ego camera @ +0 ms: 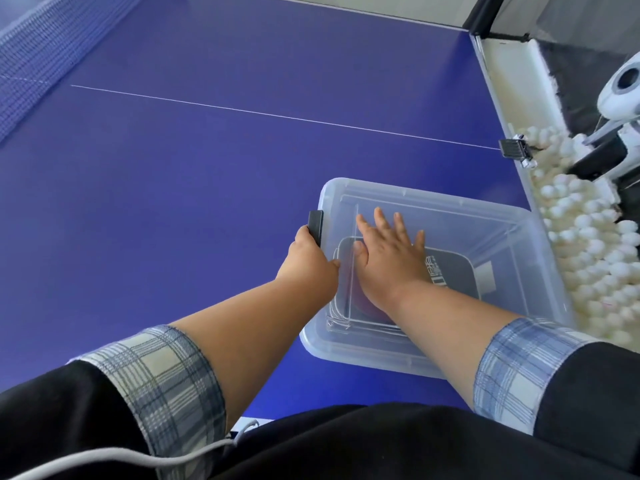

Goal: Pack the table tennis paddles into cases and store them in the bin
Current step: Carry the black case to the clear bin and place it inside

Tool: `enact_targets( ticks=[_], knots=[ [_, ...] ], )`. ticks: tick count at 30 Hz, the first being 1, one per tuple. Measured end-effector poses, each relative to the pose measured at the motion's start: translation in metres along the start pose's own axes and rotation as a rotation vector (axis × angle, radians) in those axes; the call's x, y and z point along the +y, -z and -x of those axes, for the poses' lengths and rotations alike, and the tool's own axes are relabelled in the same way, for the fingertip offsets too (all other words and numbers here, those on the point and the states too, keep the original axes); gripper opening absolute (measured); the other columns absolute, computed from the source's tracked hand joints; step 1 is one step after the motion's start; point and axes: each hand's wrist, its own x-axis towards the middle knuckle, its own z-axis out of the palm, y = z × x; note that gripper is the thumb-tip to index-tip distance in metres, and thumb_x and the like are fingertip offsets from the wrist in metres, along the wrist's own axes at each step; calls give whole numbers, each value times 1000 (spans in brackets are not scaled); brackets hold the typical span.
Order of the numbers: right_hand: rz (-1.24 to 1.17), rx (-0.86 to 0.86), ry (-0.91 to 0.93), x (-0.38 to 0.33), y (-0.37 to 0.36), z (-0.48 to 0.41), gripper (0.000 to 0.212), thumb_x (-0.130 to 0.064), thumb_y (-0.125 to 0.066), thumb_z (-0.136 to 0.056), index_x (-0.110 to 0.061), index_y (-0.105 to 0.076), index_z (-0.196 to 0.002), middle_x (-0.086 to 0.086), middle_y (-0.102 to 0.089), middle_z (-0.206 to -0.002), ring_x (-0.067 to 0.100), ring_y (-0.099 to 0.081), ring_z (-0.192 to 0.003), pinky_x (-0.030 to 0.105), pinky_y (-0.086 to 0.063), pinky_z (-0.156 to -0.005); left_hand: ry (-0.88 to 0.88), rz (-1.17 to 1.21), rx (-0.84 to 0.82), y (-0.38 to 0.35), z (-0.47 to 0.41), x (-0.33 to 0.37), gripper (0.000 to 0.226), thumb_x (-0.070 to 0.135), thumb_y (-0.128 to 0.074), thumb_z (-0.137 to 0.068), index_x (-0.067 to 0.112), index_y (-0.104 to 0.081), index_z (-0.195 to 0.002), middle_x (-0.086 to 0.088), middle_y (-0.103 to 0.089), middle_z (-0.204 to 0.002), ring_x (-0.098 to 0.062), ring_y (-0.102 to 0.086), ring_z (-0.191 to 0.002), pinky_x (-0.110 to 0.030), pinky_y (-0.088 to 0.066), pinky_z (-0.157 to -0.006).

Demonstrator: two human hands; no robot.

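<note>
Two hands were at the clear bin [426,355] on the blue table [173,202]: the left hand [310,259] gripped its rim by the black latch [316,226], the right hand [388,258] lay flat, fingers spread, on the dark paddle case [450,271] inside.

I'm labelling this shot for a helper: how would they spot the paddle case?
Find the clear plastic bin near the right edge of the blue table. The paddle case lies flat on its floor under the right hand: a dark, rounded-corner pouch with pale lettering, the bin's only dark item.
</note>
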Motion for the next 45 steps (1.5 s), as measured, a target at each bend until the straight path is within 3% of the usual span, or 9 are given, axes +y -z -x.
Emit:
enact_targets(
  ticks=[8, 13, 16, 20, 26, 30, 35, 42, 45],
  knots=[
    [-53, -51, 16, -2, 11, 3, 55, -45, -16, -105, -38, -13, -159, -4, -1, -171, 26, 5, -156, 60, 3, -122, 26, -219, -2, -8, 2, 6, 80, 28, -58, -97, 16, -6, -156, -7, -17, -162, -32, -32, -142, -48, -33, -114],
    [-479, 5, 5, 21, 32, 15, 48, -32, -47, -102, -24, -47, -150, 2, -30, -165, 20, -21, -153, 42, -14, -124, -408, -746, 36, -21, 17, 15, 99, 5, -54, -86, 35, 11, -155, -2, 19, -164, -28, 18, -150, -46, 2, -122],
    [-638, 99, -44, 54, 38, 46, 43, -25, -56, -100, -22, -56, -143, 1, -40, -159, 17, -36, -146, 33, -26, -121, -609, -925, -114, -33, 18, 29, 90, 5, -52, -88, 41, -2, -155, 0, 9, -166, -27, 10, -152, -43, -7, -121],
    [-651, 224, -123, 110, 39, 90, 36, -24, -57, -99, -21, -64, -134, -2, -52, -149, 14, -45, -138, 20, -28, -112, -522, -875, -88, -61, 25, 55, 67, 18, -43, -91, 41, -26, -151, -1, -16, -164, -27, -15, -149, -44, -24, -116],
    [-751, 626, -553, 208, 40, 139, 25, -29, -52, -96, -24, -70, -112, -7, -67, -113, 19, -63, -108, 41, -52, -91, -627, -922, 5, -135, 47, 97, 67, 60, -41, -93, 28, -27, -151, -4, -18, -163, -29, -13, -150, -48, -15, -119],
    [-1096, 204, -823, 249, 30, 138, 58, -51, -52, -94, -23, -49, -145, 0, -53, -147, 24, -53, -131, 35, -43, -97, -798, -911, -45, -189, 51, 126, 64, 57, -31, -97, 30, -16, -153, -4, -6, -166, -28, 1, -152, -49, -3, -122],
    [-1624, -152, -789, 257, 19, 130, 59, -66, -67, -82, -22, -70, -121, 5, -75, -115, 28, -70, -108, 49, -52, -103, -856, -1015, -148, -219, 42, 121, 62, 61, -7, -96, 40, 1, -153, 2, 8, -166, -25, 14, -151, -51, 7, -121],
    [-1300, 153, -707, 252, 16, 115, 39, -47, -72, -85, -26, -66, -118, -3, -72, -104, 20, -70, -94, 41, -58, -86, -828, -902, -87, -225, 36, 112, 74, 62, 2, -89, 29, 13, -154, 8, 3, -166, -15, 14, -151, -40, 11, -120],
    [-1022, 248, -623, 242, 22, 116, 50, -34, -64, -94, -25, -47, -140, -2, -61, -130, 21, -64, -109, 40, -56, -87, -822, -844, -81, -225, 38, 109, 70, 56, 1, -93, 24, 17, -154, 5, 0, -166, -14, 12, -151, -39, 9, -122]
  ],
)
